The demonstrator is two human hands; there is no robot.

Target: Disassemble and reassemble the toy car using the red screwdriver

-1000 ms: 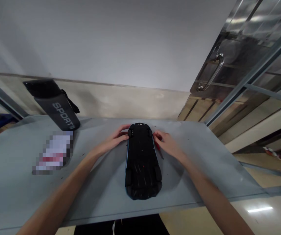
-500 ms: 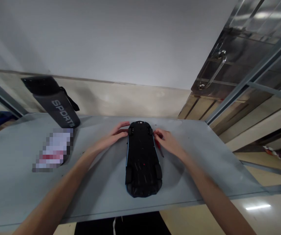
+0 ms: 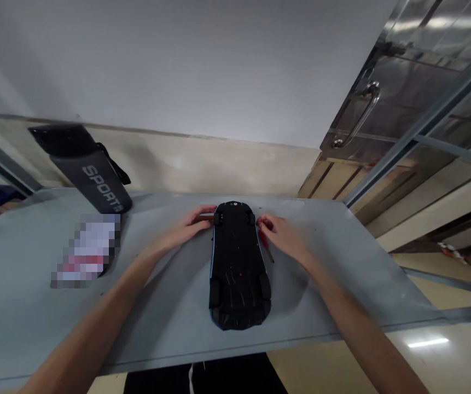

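Observation:
A toy car (image 3: 239,257) lies upside down on the grey table, its black underside and wheels facing up and a thin blue edge along its side. My left hand (image 3: 196,221) is at the car's far left wheel, fingers stretched and apart, the tips against or very close to the side. By the far right wheel, my right hand (image 3: 274,227) has its fingers curled and pressed together; what they hold, if anything, is hidden. A screwdriver (image 3: 265,241) with a red handle is beside the car, its handle partly under the right fingers and its shaft pointing toward me.
A dark sports bottle (image 3: 96,175) stands at the back left. In front of it lies a blurred-out flat object (image 3: 89,249). The grey table (image 3: 161,328) meets a wall at the back. A metal frame post (image 3: 383,164) rises at the right.
The view has shifted slightly. Both hands, the car and the screwdriver keep nearly the same places relative to one another.

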